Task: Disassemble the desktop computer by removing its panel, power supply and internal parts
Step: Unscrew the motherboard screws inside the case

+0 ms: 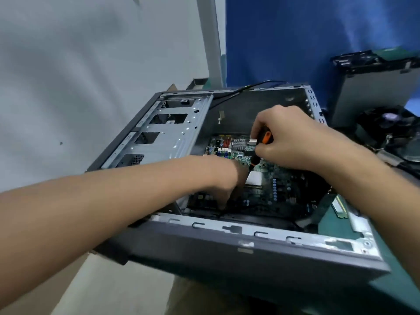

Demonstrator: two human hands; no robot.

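The grey desktop case (227, 244) lies on its side with the panel off. Its green motherboard (268, 189) shows inside, with a white square (254, 178) near its middle. My right hand (288, 139) grips an orange and black screwdriver (261, 146), whose tip points down at the board near the white square. My left hand (227, 180) reaches down into the case, fingers pointing at the board's near edge. What its fingertips touch is hidden in shadow.
A silver drive cage (168, 130) fills the case's left part. To the right on the green table (397, 280) lie a removed grey box (372, 87) and a black fan (391, 123). A grey wall stands on the left and a blue cloth hangs behind.
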